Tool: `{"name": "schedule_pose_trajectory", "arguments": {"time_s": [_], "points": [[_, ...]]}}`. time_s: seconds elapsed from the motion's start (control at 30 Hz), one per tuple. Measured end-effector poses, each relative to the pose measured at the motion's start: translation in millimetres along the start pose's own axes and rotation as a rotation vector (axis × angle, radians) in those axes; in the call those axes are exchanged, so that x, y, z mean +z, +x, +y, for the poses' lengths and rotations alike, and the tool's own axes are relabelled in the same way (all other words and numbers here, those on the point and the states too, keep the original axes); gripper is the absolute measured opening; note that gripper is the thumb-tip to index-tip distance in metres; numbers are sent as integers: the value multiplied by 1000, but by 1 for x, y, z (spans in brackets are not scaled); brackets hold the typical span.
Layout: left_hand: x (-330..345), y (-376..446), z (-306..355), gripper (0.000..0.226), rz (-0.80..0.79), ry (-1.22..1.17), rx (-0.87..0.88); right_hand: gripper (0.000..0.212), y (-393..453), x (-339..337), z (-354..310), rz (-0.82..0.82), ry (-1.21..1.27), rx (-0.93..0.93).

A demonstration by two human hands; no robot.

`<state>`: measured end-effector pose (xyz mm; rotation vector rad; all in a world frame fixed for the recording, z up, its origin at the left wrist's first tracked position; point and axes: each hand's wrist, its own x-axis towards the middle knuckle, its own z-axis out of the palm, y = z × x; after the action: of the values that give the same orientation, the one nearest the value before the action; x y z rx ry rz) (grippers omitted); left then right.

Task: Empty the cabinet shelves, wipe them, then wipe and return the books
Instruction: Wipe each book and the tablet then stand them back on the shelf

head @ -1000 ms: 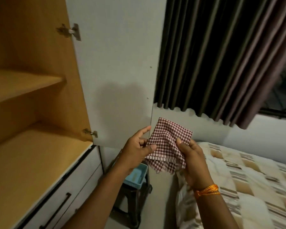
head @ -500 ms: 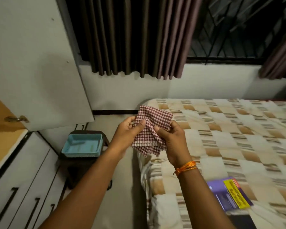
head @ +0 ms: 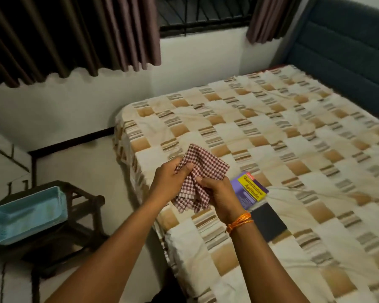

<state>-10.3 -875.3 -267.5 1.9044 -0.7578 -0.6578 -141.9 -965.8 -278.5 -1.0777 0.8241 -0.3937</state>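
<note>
A red-and-white checked cloth [head: 202, 169] hangs folded between both hands over the near left corner of the bed. My left hand [head: 170, 182] grips its left edge, thumb on top. My right hand [head: 219, 196] holds its lower right part, fingers curled into the fabric. Just right of my right hand a purple book with a yellow label [head: 251, 190] lies flat on the bedcover. A dark book [head: 268, 221] lies beside it, nearer to me, partly behind my right wrist. The cabinet is out of view.
The bed [head: 293, 136] with a beige checked cover fills the right side, a dark headboard [head: 346, 51] behind it. A light blue tray [head: 29, 212] sits on a dark stool [head: 83, 206] at lower left. Curtains [head: 70, 33] hang over the wall.
My view has swung right and down, from the open cabinet to the bed. Both hands kept hold of the cloth and now sit lower, near the books.
</note>
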Motion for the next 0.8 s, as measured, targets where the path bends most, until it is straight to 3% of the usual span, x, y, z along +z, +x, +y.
{"name": "schedule_pose_trajectory", "arguments": {"time_s": [0.13, 0.4, 0.53, 0.7, 0.8], "points": [[28, 33, -3, 24, -105, 144, 142, 23, 10, -31, 3, 130, 63, 33], [93, 100, -46, 30, -375, 154, 232, 42, 45, -75, 32, 373, 94, -55], [131, 118, -73, 28, -425, 196, 209, 44, 58, -101, 58, 472, -2, -7], [183, 144, -116, 32, -503, 237, 75, 24, 79, -154, 104, 682, -44, 154], [212, 163, -145, 31, -552, 250, 10, 29, 97, -185, 136, 752, -117, 249]]}}
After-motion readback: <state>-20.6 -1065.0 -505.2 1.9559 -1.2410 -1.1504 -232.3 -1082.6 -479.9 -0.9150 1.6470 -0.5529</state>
